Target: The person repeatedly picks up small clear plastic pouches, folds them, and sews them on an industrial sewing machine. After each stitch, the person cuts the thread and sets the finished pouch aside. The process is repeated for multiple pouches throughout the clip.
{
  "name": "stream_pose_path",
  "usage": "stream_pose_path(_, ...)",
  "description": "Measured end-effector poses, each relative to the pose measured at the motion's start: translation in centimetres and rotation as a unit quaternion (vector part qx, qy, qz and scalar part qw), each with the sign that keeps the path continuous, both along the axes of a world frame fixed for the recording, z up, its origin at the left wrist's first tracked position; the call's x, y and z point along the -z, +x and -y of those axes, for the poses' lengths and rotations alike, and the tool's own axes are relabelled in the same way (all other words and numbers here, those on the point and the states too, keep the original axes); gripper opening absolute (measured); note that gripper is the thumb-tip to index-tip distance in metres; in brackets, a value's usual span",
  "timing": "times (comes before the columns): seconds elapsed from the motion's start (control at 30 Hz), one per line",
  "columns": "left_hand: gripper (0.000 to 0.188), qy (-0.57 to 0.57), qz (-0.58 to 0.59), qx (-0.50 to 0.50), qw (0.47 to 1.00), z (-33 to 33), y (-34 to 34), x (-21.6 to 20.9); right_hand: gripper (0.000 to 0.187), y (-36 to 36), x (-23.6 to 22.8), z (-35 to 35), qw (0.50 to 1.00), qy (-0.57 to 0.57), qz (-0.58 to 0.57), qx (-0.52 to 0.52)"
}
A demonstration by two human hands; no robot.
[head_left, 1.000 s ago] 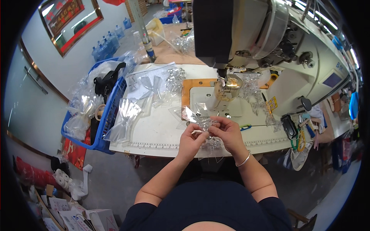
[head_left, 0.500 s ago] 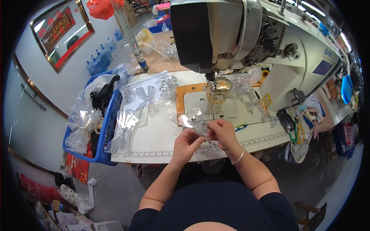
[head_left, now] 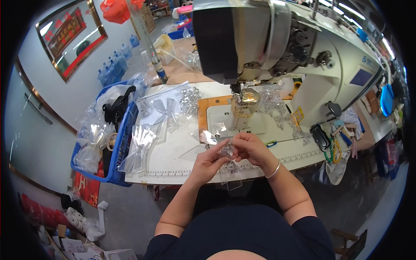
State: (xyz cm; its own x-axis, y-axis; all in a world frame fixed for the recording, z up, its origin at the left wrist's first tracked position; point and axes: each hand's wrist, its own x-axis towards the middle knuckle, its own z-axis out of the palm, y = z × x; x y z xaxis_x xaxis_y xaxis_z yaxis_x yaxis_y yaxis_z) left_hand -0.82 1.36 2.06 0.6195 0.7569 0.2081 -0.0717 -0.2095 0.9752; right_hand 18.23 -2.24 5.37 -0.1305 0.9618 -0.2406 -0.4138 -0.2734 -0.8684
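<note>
Both my hands meet over the front of the white sewing table [head_left: 173, 162], just before the sewing machine's post [head_left: 243, 108]. My left hand [head_left: 209, 162] pinches the left side of a crinkled clear plastic piece [head_left: 226, 151]. On its other side, my right hand [head_left: 251, 149] grips the same piece with bent fingers and thumb. A transparent flap [head_left: 232, 178] hangs from it past the table's front edge. More clear plastic lies flat near the machine's base plate [head_left: 216, 113]. Exactly where the fingertips press is partly hidden.
A blue basket [head_left: 123, 147] of plastic and black items stands left. Cut clear pieces [head_left: 141, 141] lie beside it. The large machine head [head_left: 255, 39] overhangs the table. At right are a black clip-like tool [head_left: 320, 136] and green-handled scissors [head_left: 333, 149]. A printed ruler [head_left: 299, 156] follows the front edge.
The plastic piece has turned between my hands, and a clear flap now hangs lower over the edge. My left fingers have straightened more; my right hand has shifted slightly right.
</note>
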Motion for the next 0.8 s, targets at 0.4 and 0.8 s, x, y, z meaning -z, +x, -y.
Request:
stream_pose_path(0.4,0.061,-0.104,0.021,-0.056,0.993,-0.8,-0.2,0.6,0.016,-2.5,1.7,0.2,0.913,0.242,0.295,0.146)
stream_pose_path(0.8,0.049,-0.132,0.073,-0.056,0.987,0.3,0.3,0.4,0.016,-1.2,3.8,-0.3,0.995,0.085,0.023,0.037)
